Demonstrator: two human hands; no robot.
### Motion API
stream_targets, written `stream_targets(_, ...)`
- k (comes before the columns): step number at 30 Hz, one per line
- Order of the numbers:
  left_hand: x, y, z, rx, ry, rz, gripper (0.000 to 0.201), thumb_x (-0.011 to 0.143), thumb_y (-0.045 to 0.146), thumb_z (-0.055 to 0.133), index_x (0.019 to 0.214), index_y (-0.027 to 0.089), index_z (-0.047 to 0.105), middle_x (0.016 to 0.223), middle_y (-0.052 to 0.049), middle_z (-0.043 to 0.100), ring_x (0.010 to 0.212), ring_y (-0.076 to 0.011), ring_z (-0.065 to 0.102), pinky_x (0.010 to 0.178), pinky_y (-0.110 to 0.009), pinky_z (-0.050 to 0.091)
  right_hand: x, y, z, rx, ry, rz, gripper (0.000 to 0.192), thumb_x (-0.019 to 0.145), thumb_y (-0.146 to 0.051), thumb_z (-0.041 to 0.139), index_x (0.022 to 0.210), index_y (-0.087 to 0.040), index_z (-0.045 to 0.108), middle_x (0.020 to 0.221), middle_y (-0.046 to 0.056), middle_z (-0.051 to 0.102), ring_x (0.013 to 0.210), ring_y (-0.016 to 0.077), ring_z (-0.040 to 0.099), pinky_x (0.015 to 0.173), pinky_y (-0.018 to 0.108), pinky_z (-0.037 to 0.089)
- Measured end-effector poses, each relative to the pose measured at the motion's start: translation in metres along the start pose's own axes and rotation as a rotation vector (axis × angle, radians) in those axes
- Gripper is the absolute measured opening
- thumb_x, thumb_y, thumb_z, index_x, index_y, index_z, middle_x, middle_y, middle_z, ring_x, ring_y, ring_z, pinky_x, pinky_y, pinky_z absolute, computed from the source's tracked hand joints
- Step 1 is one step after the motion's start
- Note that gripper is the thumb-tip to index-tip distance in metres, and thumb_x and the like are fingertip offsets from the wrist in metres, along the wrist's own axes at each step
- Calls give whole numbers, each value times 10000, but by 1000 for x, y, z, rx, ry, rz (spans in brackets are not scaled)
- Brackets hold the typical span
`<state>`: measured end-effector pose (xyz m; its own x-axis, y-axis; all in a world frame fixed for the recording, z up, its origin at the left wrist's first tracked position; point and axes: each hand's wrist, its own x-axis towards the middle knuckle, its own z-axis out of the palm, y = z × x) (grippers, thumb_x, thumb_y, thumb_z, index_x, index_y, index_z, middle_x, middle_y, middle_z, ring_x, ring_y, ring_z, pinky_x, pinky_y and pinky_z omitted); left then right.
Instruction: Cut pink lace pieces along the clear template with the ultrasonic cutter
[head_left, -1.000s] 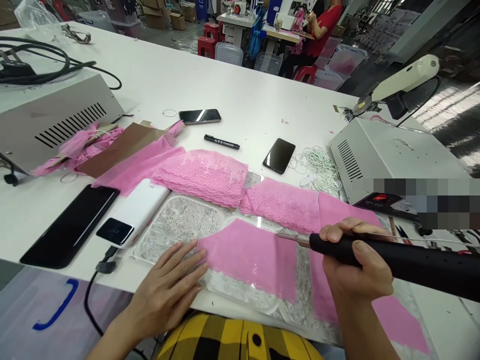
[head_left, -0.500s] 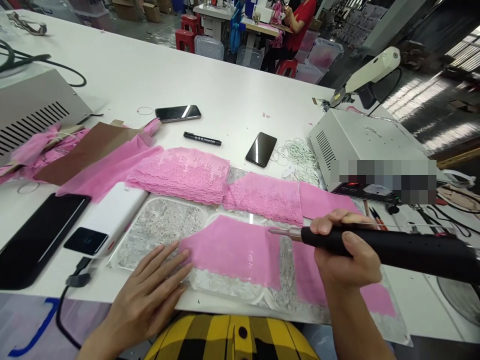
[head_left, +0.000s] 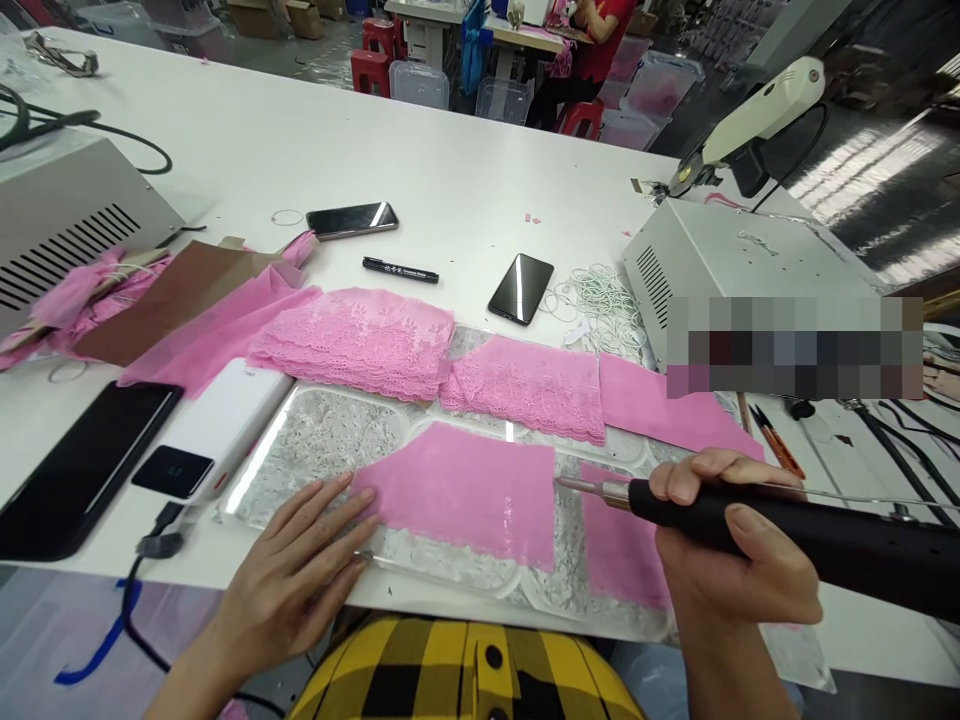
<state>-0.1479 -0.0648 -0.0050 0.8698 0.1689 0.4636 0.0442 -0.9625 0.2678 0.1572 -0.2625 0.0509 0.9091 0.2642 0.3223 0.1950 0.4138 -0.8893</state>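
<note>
My left hand lies flat with fingers stretched out, its fingertips on the left end of a pink fabric piece. That piece rests on a grey marbled board with a clear surface. In my right hand is a thick black handheld tool with a tapered metal tip. The tip points left, just beside the fabric's right edge; whether it touches the board I cannot tell. Another pink piece lies partly under my right hand. Behind are stacked pink lace, a lace-covered piece and plain pink fabric.
Two phones, a black marker and tangled thread lie farther back. A grey machine box stands right, another left. A white power bank sits near a large black device. A person in red sits beyond.
The tool's tip has moved right, from over the fabric's right edge to just beyond it, as my right hand drew rightward. My left hand stays almost in place. The view has shifted slightly.
</note>
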Motion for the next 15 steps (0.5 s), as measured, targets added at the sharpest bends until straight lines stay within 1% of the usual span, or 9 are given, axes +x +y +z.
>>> stream_targets(7, 2, 1, -1, -7, -4, 0, 520, 876, 72, 586, 1375, 207, 531, 1355, -97, 611, 1365, -318, 467, 1093, -513, 433, 1, 2, 1, 1, 9, 5, 172, 524, -229, 551, 683, -209, 612, 677, -26, 577, 446, 117, 495, 422, 307, 441)
stream_targets(15, 1, 2, -1, -18, -13, 1, 517, 865, 61, 598, 1364, 184, 542, 1362, -114, 601, 1367, -337, 458, 1094, -528, 422, 1, 5, 0, 10, -21, -11, 190, 544, -218, 536, 713, -199, 621, 698, -17, 587, 455, 115, 503, 431, 304, 446)
